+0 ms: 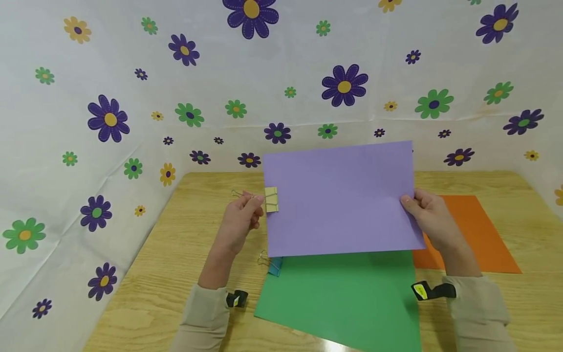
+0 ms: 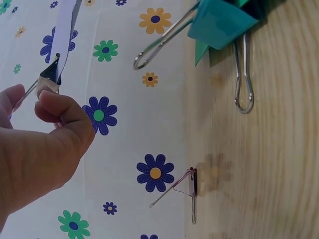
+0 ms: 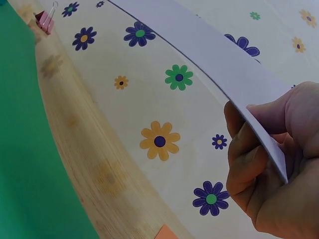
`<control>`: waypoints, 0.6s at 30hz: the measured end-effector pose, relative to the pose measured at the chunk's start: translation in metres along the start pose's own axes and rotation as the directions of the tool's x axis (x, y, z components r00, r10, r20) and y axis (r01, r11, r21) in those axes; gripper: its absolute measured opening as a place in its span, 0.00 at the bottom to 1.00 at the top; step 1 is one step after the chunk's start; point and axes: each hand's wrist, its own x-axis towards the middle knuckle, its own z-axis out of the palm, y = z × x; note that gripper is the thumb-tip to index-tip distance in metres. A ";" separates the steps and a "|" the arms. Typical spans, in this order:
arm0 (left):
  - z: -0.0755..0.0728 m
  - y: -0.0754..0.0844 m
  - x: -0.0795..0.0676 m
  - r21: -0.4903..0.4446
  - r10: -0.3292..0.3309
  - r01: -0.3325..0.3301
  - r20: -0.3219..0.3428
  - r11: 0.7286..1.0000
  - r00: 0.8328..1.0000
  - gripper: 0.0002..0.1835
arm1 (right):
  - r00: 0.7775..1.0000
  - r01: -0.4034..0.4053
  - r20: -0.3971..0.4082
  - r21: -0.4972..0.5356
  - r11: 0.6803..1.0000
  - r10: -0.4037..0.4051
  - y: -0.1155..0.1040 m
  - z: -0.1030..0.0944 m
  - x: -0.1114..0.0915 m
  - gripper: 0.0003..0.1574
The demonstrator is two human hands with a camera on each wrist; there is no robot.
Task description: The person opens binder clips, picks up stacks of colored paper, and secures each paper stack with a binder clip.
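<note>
A purple sheet (image 1: 338, 200) is held up above the table, tilted toward the head camera. At its left edge sits a yellow binder clip (image 1: 271, 200), clamped onto the paper. My left hand (image 1: 239, 220) pinches this clip by its wire handles; in the left wrist view, the clip (image 2: 49, 74) shows dark inside jaws around the edge. The sheet's right edge is gripped by my right hand (image 1: 433, 222), thumb on the front face and fingers curled behind, as the right wrist view shows around the paper (image 3: 214, 64).
Below the purple sheet lies a green sheet (image 1: 343, 298) with a teal binder clip (image 1: 275, 266) at its left edge. An orange sheet (image 1: 479, 234) lies at the right. A pink binder clip (image 3: 46, 22) stands on the wooden table (image 1: 145, 274). Flowered cloth (image 1: 290, 58) hangs behind.
</note>
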 end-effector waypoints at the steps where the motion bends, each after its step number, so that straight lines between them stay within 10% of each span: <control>1: 0.000 0.000 0.000 -0.007 -0.003 0.003 0.000 1.000 1.000 0.15 | 1.000 0.001 0.001 -0.003 1.000 -0.001 0.000 0.000 0.000 0.32; 18: 0.002 -0.006 0.004 0.049 -0.012 0.012 0.004 0.999 1.000 0.18 | 0.991 -0.091 0.086 -0.081 0.993 0.098 -0.001 0.006 0.001 0.35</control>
